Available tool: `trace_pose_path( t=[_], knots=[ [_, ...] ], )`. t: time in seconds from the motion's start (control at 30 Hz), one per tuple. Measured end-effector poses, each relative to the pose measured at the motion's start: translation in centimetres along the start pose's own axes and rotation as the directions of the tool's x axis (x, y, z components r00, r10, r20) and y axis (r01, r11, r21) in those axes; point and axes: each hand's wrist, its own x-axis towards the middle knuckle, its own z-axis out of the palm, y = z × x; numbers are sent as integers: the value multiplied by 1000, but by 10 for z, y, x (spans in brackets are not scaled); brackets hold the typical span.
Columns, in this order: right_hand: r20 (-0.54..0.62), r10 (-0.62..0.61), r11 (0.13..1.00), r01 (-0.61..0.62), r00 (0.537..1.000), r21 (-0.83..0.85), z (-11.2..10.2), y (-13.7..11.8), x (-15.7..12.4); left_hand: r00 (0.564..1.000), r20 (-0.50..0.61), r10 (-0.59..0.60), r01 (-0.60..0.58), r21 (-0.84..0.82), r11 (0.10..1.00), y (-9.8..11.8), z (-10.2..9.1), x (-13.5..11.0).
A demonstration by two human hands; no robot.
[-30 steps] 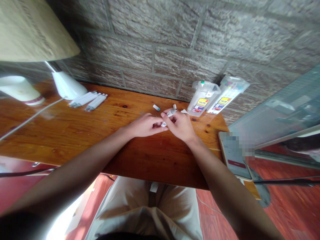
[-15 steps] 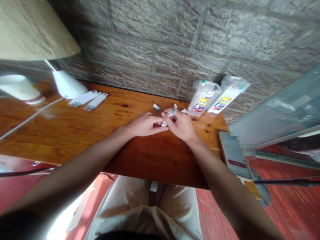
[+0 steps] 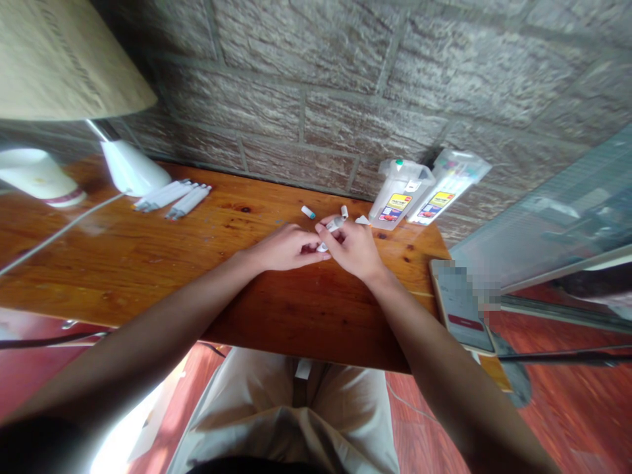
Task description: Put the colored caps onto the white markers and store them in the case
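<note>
Noted glossy wood on table (image 3: pixel 296 309), rough stone on wall (image 3: pixel 306 66). Observed smooth plastic on marker (image 3: pixel 332 225), clear plastic on boxes (image 3: pixel 384 191).

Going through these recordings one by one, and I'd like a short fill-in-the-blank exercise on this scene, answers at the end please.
1. The number of markers held between the left hand and the right hand is ____.
2. The number of labelled plastic boxes standing near the wall is ____.
3. Of the cup and the phone, the one nearer the lamp is the ____.
4. As pictured, the phone lies towards the ____ end of the table.

Missing words: one; two; cup; right.
</note>
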Motion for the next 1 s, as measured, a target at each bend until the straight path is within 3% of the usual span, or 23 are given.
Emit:
trace_pose_path(
  t=[0.43,1.0],
  knots=[
    [11,-11,1000,12,1000,-16,1,-2,-1,1000,-21,3,-4,-46,999,-1,0,0],
    [59,21,998,-18,998,-60,4,-1,-2,1000,16,25,-25,9,1000,-3,0,0]
  ],
)
